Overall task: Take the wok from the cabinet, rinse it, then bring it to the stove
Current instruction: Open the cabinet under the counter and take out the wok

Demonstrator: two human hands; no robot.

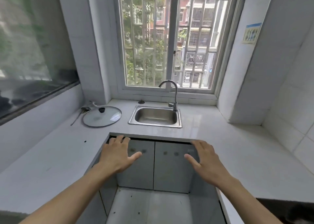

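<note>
Two grey cabinet doors [153,166] under the sink are closed, and no wok is visible. My left hand [117,155] is spread open in front of the left door, its fingertips at the door's top edge under the counter lip. My right hand [205,159] is spread open in front of the right door, fingers near its upper right corner. Neither hand holds anything. The steel sink [155,116] with a curved tap [173,94] sits in the white counter under the window. A dark surface [288,208] at the lower right edge may be the stove.
A glass pot lid [102,116] with a black knob lies on the counter left of the sink, with a metal utensil [79,115] beside it. A small dark plug [141,102] sits behind the sink. White counter [229,138] wraps around on three sides.
</note>
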